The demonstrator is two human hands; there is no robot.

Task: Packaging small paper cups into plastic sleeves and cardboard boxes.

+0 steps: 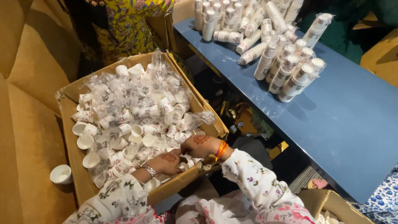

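Both of your hands are working low in the cardboard box (70, 137), at six o'clock: your left hand (165, 162) and right hand (200, 145) are curling among loose paper cups (124, 124) and plastic wrap, seemingly for easy reach. Whether your fingers are pinching anything stays hidden, while wrapped cup stacks (286, 70) are waiting on the blue table (352, 124) at two o'clock.

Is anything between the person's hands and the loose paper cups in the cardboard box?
Nothing visible. The left hand and right hand are already down among the paper cups at the near edge of the cardboard box; only loose clear plastic wrap lies farther in.
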